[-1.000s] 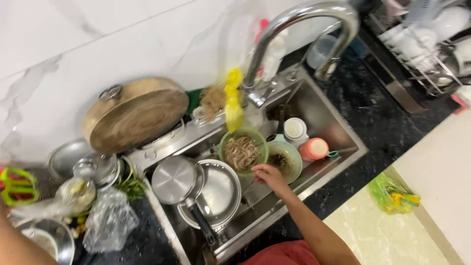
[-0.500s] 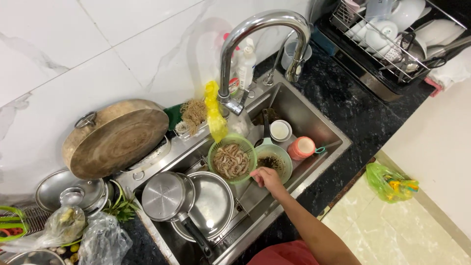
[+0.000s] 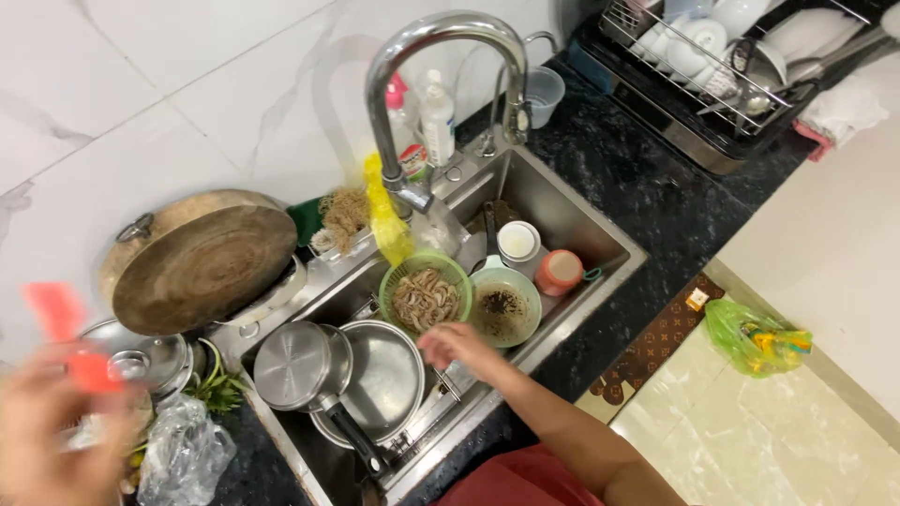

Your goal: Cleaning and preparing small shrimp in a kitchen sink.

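- My right hand [image 3: 452,345] is low in the middle of the frame, reaching into the steel sink [image 3: 600,234]. Its fingers look loosely curled with nothing gripped. It sits just below the green strainer basket [image 3: 427,292] and is about touching its near rim.
- The green strainer basket sits in the centre of the frame, under the curved faucet [image 3: 441,66], and holds a pale tangle of food [image 3: 425,298] that could be noodles or shreds; I cannot tell which.
- I judge the basket to be light, thin plastic that flexes a bit, and wet, so slippery. The best hold is on the rim at the near side, thumb over the edge and fingers beneath. It should stay level so the contents do not slide out.
- Just right of the basket is a pale green bowl [image 3: 506,305] with dark scraps in it. It looks hard and heavier, and it touches or nearly touches the basket.
- Farther right in the sink are a white cup [image 3: 518,241] and an orange cup [image 3: 561,272] lying on its side.
- To the lower left of my hand, a steel pan [image 3: 384,379] lies in the sink with a smaller long-handled saucepan [image 3: 302,365] resting over its left edge.
- My left hand [image 3: 52,431] is at the lower left edge of the frame. It is badly blurred, with something red-orange [image 3: 70,337] at it. It seems to hold this, though I cannot tell the grip.
- A round wooden board [image 3: 202,267] leans at the left behind the sink.
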